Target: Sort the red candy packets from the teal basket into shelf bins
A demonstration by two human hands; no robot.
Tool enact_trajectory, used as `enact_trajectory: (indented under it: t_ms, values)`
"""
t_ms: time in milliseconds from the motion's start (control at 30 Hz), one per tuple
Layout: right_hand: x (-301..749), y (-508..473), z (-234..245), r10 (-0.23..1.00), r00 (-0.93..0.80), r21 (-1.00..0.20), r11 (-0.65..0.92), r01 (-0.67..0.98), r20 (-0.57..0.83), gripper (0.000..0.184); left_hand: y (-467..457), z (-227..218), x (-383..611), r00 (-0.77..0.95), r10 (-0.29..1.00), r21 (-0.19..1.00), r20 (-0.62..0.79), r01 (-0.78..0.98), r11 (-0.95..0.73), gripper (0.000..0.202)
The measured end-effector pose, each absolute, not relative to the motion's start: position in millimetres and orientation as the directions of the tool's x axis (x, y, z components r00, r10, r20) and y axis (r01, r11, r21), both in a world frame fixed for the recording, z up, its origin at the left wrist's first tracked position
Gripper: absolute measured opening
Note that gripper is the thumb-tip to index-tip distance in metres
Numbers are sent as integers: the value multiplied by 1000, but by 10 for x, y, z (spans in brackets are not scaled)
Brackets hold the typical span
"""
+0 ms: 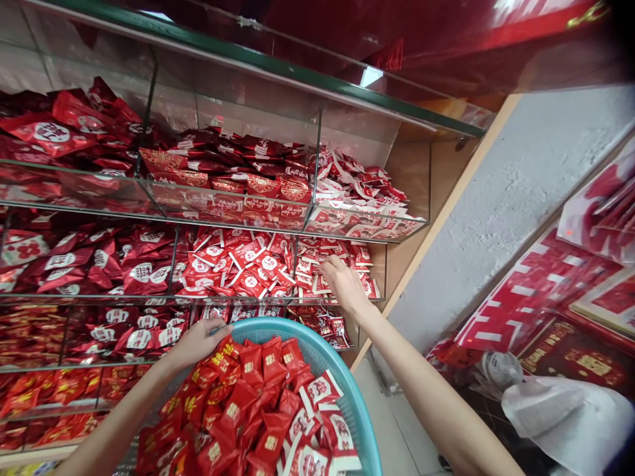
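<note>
My left hand point(201, 340) grips the far rim of a blue plastic basket point(347, 390), which is heaped with red and white candy packets point(258, 403). My right hand point(342, 281) reaches into the right bin of the middle shelf, fingers curled down among small white-and-red packets point(360, 254). What the fingers hold, if anything, is hidden. The neighbouring bin holds red packets with white round labels point(238, 264).
Clear acrylic bins point(317, 228) on several shelf levels are full of red sweets. A wooden shelf side point(436, 218) and a grey wall point(496, 198) stand to the right. Red decorations point(546, 297), a small fan point(499, 370) and a white bag point(565, 410) lie at lower right.
</note>
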State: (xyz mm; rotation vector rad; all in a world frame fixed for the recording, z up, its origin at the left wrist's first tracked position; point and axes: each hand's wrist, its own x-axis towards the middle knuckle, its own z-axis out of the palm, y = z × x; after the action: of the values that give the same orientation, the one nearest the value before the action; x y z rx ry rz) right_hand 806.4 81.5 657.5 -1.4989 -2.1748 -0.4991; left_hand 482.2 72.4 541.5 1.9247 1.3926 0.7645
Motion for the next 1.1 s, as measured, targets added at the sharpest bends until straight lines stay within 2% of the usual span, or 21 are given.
enact_trajectory:
  t_ms: [367, 700, 800, 933, 1100]
  values:
    - [8040, 885, 6646, 723, -148, -188, 362, 913, 675, 16, 756, 5357, 4793, 286, 954, 766, 94, 591, -252, 37]
    - [8087, 1030, 6599, 624, 60, -406, 429, 807, 779, 18, 739, 5370, 4809, 283, 954, 775, 99, 580, -252, 40]
    - [8084, 955, 6592, 622, 88, -485, 505, 714, 778, 17, 736, 5379, 4808, 288, 953, 776, 97, 577, -254, 40]
    - [8058, 715, 6464, 641, 117, -608, 632, 480, 759, 13, 738, 5385, 4809, 293, 951, 777, 97, 575, -256, 39]
    - [8026, 331, 6195, 591, 156, -596, 688, 415, 791, 7, 758, 5378, 4806, 292, 951, 779, 99, 572, -257, 40]
